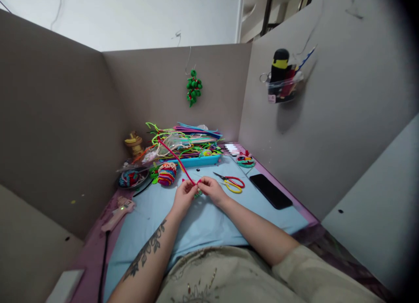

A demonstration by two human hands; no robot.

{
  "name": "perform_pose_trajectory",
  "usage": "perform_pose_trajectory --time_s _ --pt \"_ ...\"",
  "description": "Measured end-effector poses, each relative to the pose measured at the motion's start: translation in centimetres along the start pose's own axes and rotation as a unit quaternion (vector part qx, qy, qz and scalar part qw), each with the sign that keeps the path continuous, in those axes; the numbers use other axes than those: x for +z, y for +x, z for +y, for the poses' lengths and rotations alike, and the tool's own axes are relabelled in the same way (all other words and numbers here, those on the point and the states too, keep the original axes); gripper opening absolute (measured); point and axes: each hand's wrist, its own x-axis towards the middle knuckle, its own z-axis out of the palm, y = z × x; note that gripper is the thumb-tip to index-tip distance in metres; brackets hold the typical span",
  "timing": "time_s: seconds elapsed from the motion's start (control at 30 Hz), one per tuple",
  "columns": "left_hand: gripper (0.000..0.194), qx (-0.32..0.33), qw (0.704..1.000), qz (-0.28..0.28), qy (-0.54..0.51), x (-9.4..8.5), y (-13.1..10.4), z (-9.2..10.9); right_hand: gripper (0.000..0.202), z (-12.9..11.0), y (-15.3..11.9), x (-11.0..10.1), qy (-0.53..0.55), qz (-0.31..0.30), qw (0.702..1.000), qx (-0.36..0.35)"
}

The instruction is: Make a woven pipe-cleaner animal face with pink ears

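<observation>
Over the middle of the light blue cloth, my left hand [183, 195] and my right hand [212, 190] meet with fingertips nearly touching. Both pinch the lower end of a long pinkish-red pipe cleaner [177, 158], which slants up and left toward the pile behind. A bit of green [198, 193] shows just under my fingers; what it is I cannot make out. Right of my hands lie scissors [233, 184] with one red and one yellow handle. A striped multicoloured pipe-cleaner ball [166, 174] rests left of them.
Behind is a blue tray [203, 161] heaped with pipe cleaners. A pink glue gun [118, 213] lies left, its black cord trailing forward. A black phone [270, 191] lies right. Grey panels [176, 89] enclose the table; a clear holder [284, 87] hangs on the right one.
</observation>
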Motion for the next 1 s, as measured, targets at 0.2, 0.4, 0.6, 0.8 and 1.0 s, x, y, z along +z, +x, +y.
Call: perform_pose_trajectory --time_s 0.2,0.4,0.6,0.8,1.0 --pt "0.03 -0.041 0.998 -0.006 -0.036 -0.1 0.0 -0.2 0.022 -0.2 0.0 0.1 -0.006 0.013 1.0 -0.014" --pt "0.029 -0.029 0.999 -0.012 -0.045 -0.4 0.2 -0.6 0.022 -0.4 -0.1 0.2 0.001 0.0 1.0 -0.017" --pt "0.033 -0.059 0.995 0.024 -0.077 -0.3 0.5 -1.0 0.028 0.3 0.3 0.5 0.079 0.034 0.996 0.038" --pt "0.03 -0.034 0.997 0.025 -0.061 -0.1 0.4 -0.8 0.031 1.0 0.5 0.9 0.151 0.049 0.984 0.078" --pt "0.025 -0.013 0.999 0.039 -0.033 0.1 0.1 -0.2 0.029 0.8 0.4 0.8 0.092 0.037 0.994 0.043"
